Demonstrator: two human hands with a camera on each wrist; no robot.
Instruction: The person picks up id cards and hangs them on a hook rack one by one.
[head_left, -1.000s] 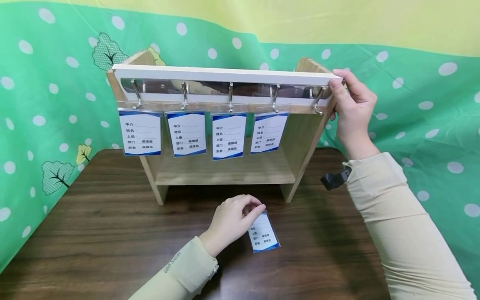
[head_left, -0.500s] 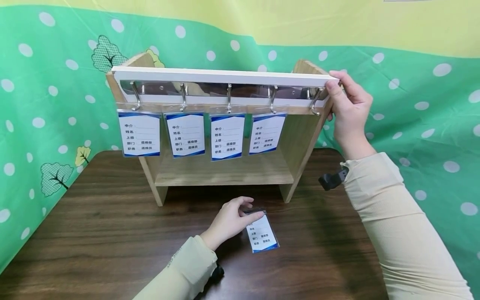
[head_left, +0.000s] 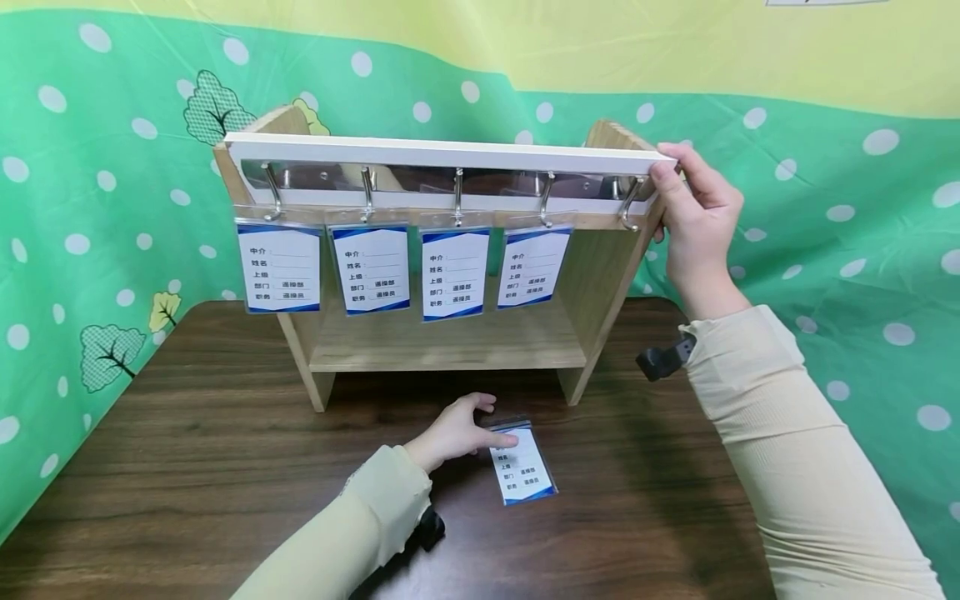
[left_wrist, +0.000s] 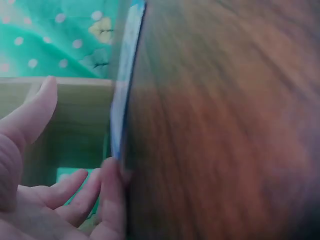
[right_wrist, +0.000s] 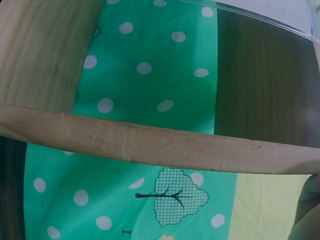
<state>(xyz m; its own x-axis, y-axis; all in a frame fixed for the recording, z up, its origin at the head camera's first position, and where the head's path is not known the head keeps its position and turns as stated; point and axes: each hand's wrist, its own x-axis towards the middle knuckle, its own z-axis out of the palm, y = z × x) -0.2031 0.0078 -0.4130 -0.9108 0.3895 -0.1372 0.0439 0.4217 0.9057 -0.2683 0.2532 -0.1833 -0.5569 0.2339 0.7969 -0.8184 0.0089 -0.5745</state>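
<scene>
A badge card [head_left: 525, 475] in a clear sleeve with blue corners lies on the table before the shelf. My left hand [head_left: 453, 432] is beside its upper left corner, thumb over that corner and fingers spread. In the left wrist view the card [left_wrist: 125, 85] appears nearly edge-on by a fingertip, with the thumb well apart. My right hand [head_left: 701, 225] grips the right end of the white hook rail [head_left: 442, 152], thumb in front. Several like badge cards [head_left: 453, 275] hang from the rail's hooks; the rightmost hook [head_left: 632, 204] carries none.
The rail sits across the top front of a wooden shelf [head_left: 450, 354]. A dark wood table [head_left: 187, 467] lies under it. Behind hangs a green and yellow dotted cloth [head_left: 825, 167]. The shelf's side panel edge [right_wrist: 160, 147] crosses the right wrist view.
My left hand has let go of the card's top edge, spread its fingers and drawn slightly left. The card stays on the table. My right hand keeps its grip on the rail.
</scene>
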